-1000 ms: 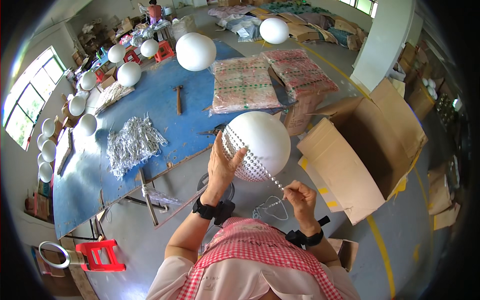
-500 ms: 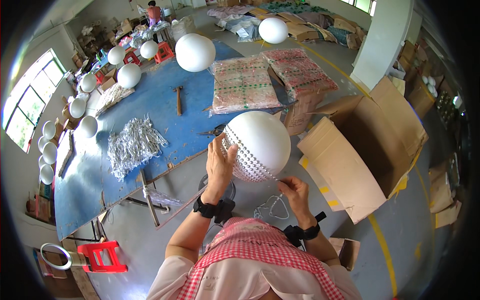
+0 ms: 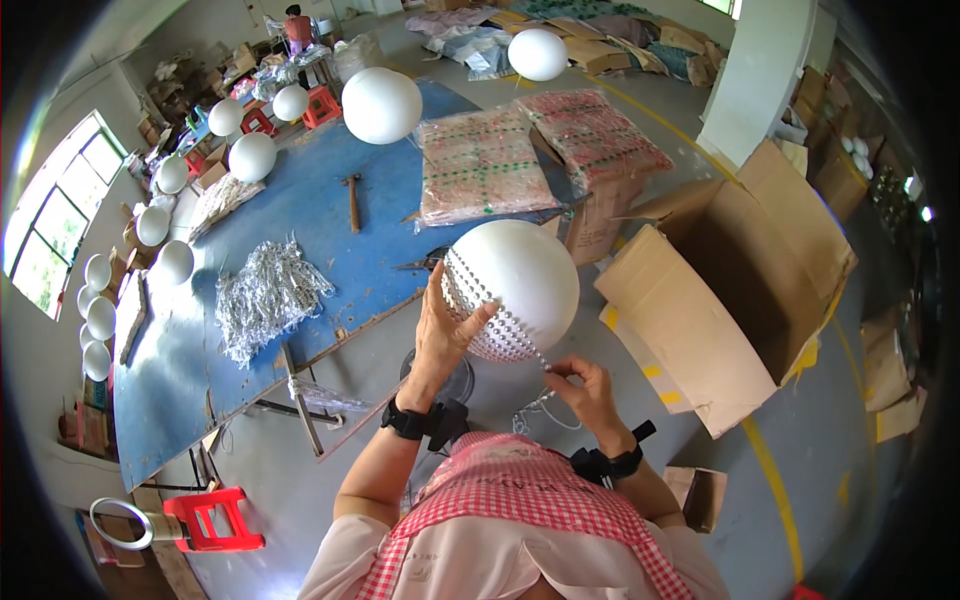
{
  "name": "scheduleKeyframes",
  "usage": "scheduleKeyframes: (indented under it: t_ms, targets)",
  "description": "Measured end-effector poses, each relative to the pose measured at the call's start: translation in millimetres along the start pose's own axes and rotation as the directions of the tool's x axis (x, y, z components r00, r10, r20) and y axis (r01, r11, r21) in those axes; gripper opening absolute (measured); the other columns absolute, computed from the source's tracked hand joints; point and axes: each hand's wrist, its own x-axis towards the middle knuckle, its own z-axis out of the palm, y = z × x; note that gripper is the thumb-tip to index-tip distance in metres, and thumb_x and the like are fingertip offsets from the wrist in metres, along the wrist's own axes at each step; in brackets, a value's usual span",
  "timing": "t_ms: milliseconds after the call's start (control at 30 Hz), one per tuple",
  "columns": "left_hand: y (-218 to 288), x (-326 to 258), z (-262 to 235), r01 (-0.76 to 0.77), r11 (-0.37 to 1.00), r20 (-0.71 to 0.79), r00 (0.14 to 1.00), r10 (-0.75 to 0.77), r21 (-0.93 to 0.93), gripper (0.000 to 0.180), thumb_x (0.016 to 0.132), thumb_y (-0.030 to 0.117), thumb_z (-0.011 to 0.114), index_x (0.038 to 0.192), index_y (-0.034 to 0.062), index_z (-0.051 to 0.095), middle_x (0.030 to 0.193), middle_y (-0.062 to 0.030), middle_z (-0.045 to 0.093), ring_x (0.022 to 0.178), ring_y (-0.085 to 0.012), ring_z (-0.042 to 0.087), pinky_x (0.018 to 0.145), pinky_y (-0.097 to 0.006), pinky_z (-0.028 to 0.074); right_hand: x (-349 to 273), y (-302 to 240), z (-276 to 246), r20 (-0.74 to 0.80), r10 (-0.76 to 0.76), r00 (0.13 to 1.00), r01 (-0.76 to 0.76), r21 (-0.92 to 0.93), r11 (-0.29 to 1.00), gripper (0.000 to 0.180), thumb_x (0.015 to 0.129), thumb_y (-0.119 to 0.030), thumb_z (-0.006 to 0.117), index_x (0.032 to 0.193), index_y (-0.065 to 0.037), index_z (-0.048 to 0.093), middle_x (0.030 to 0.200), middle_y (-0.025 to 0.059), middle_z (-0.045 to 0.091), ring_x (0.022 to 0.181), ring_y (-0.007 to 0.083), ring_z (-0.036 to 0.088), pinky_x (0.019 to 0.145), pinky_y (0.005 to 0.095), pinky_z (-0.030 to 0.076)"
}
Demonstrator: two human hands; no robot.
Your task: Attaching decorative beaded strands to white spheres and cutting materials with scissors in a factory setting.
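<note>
In front of me is a large white ball [image 3: 535, 275], its lower left side wrapped in several rows of silvery beads. My left hand [image 3: 440, 335] lies against the beaded side, fingers spread and the thumb pressing on the rows. Below the ball's lower right, my right hand [image 3: 585, 390] pinches a bead string [image 3: 544, 366] that runs up to the last row. More of the string [image 3: 540, 408] hangs in a loose loop beneath that hand. What holds the ball up is hidden.
A worn blue table [image 3: 300, 190] carries a hammer [image 3: 354, 203], a heap of silver tinsel strands [image 3: 268, 300], pliers [image 3: 420, 264] and flat plastic-wrapped packs [image 3: 480, 170]. Other white balls [image 3: 382, 105] stand around it. An open carton [image 3: 690, 320] is at right, a red stool [image 3: 222, 520] at lower left.
My left thumb has slid rightward over the bead rows. My right hand, still pinching the string, has shifted slightly left and down. The view has tilted a little.
</note>
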Motion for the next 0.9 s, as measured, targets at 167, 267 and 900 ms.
scheduleKeyframes:
  t_ms: [167,267,900]
  targets:
    - [9.5,-3.5,0.5,-0.032,0.998,-0.063,0.998,0.029,-0.050,0.088,0.077,0.048,0.073,0.137,-0.0025,0.032,0.129,-0.0263,0.047,0.121,-0.0371,0.049,0.099,-0.041,0.041,3.6,20.4,0.0,0.001,0.082,0.997,-0.079,-0.255,0.964,0.012,0.086,-0.011,0.062,0.091,0.000,0.064,0.076,0.0078,0.066,0.071,0.0144,0.063,0.066,0.0273,0.048]
    - [11.4,-6.4,-3.9,-0.015,0.978,-0.128,0.991,0.043,0.210,0.077,0.083,0.042,0.068,0.135,-0.0034,0.034,0.131,-0.0264,0.045,0.123,-0.0383,0.045,0.101,-0.041,0.039,3.1,31.7,0.3,0.046,0.173,0.984,-0.161,-0.199,0.967,0.015,0.089,-0.013,0.058,0.093,0.000,0.064,0.076,0.0079,0.066,0.072,0.0153,0.064,0.067,0.0282,0.049]
    - [8.8,-8.7,2.0,-0.014,0.991,-0.025,1.000,0.017,0.133,0.105,0.071,0.050,0.077,0.143,-0.0041,0.023,0.139,-0.0282,0.036,0.129,-0.0392,0.038,0.105,-0.042,0.035,-0.7,-19.0,-7.7,-0.067,-0.092,0.993,0.084,-0.113,0.990,0.010,0.080,-0.005,0.069,0.088,-0.001,0.068,0.077,0.0063,0.067,0.067,0.0152,0.062,0.065,0.0265,0.047]
